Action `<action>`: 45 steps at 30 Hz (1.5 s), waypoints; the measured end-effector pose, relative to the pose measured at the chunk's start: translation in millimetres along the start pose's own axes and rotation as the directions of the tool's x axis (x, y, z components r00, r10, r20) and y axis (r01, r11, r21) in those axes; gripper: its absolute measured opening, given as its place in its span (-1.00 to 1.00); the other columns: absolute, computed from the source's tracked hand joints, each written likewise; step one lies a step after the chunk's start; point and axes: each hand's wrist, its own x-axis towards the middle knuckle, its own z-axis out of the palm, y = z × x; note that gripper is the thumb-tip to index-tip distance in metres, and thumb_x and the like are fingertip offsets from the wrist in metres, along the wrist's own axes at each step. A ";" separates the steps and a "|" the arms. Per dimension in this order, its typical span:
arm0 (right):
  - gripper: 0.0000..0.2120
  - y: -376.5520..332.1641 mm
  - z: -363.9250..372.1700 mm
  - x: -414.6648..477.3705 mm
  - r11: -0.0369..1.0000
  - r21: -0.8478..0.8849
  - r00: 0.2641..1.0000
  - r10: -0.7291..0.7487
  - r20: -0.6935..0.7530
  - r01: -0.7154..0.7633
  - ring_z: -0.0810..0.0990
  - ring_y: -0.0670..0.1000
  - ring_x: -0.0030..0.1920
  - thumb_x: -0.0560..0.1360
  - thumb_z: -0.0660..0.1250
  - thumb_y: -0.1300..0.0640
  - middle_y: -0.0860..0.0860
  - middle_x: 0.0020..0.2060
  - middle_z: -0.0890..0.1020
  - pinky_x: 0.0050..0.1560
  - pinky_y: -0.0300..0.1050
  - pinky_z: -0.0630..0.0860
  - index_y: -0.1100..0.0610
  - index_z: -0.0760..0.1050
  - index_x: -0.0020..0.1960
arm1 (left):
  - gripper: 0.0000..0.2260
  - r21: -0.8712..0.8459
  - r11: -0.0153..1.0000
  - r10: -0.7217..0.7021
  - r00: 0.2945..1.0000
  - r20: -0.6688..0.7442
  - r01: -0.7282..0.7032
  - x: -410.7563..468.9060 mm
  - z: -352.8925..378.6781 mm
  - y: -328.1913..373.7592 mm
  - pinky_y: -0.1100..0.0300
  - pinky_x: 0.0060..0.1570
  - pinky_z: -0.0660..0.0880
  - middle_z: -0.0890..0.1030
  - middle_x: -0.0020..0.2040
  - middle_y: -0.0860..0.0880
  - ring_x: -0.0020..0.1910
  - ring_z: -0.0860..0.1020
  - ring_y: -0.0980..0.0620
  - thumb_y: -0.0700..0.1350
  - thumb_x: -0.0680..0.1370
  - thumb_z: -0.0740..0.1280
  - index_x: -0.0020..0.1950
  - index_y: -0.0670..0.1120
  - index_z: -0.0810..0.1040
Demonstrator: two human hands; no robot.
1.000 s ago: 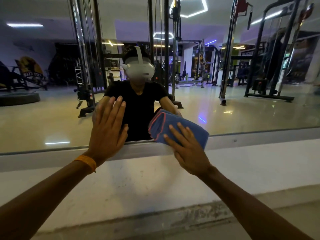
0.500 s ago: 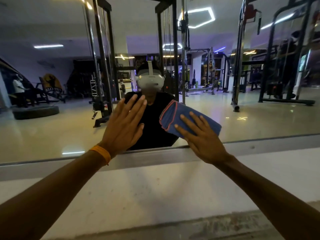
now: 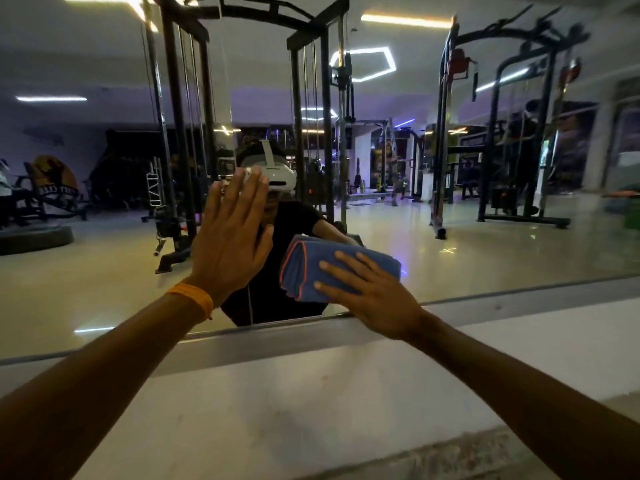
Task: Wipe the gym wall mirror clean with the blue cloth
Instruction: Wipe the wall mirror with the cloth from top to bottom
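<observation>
As the left hand (image 3: 230,244) lies flat on the mirror (image 3: 485,258), the straight-fingered right hand (image 3: 375,299) presses the cloth (image 3: 304,271).

This is looking like a gym: the wide wall-mounted glass mirror (image 3: 485,271) is reflecting a tall black steel cable-pulley machine (image 3: 176,133) and a black steel rack with red fittings (image 3: 490,157) standing on a glossy pale floor (image 3: 86,289), while a white hexagonal strip light (image 3: 363,50) is glowing overhead.
</observation>
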 end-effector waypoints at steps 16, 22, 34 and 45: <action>-0.50 38.2 -28.9 13.4 0.991 -0.061 0.993 0.120 -0.008 -0.120 0.05 0.19 0.65 0.72 0.12 -0.01 0.10 0.62 0.19 0.65 0.15 -0.02 -0.02 0.16 0.63 | -0.40 -0.108 0.994 -0.024 0.995 -0.094 0.014 -5.8 6.3 5.1 -0.25 0.62 -0.05 0.12 0.68 -0.21 0.68 0.01 -0.20 0.06 0.69 0.06 0.67 -0.21 0.14; -0.49 108.8 -72.3 1.1 0.835 0.054 0.817 0.547 -0.180 -0.548 0.07 0.26 0.64 0.76 -0.08 -0.13 0.16 0.63 0.19 0.54 0.39 0.18 0.05 0.18 0.64 | -0.42 -0.124 0.991 -0.064 0.994 -0.093 0.052 -5.6 2.0 14.7 -0.24 0.63 -0.03 0.08 0.69 -0.18 0.69 -0.02 -0.16 0.04 0.71 0.03 0.68 -0.20 0.09; -0.45 219.1 -109.9 28.1 0.899 -0.019 0.875 0.421 -0.238 -0.437 0.15 0.30 0.61 0.75 -0.09 -0.18 0.21 0.61 0.23 0.55 0.39 0.18 0.06 0.20 0.63 | -0.40 -0.026 0.997 -0.081 0.992 -0.097 0.079 81.8 -10.2 40.7 -0.19 0.64 -0.13 -0.05 0.71 -0.15 0.69 -0.12 -0.13 0.08 0.71 -0.01 0.70 -0.15 -0.01; -0.47 255.9 -95.3 -13.3 0.990 -0.062 0.981 0.113 -0.160 -0.124 0.05 0.22 0.65 0.74 -0.07 -0.18 0.15 0.63 0.21 0.61 0.29 0.04 0.01 0.22 0.63 | -0.32 -0.063 0.968 -0.246 0.968 -0.057 0.242 140.3 -6.0 80.9 -0.20 0.63 -0.22 -0.11 0.71 -0.12 0.69 -0.19 -0.11 0.09 0.65 0.09 0.71 -0.08 -0.07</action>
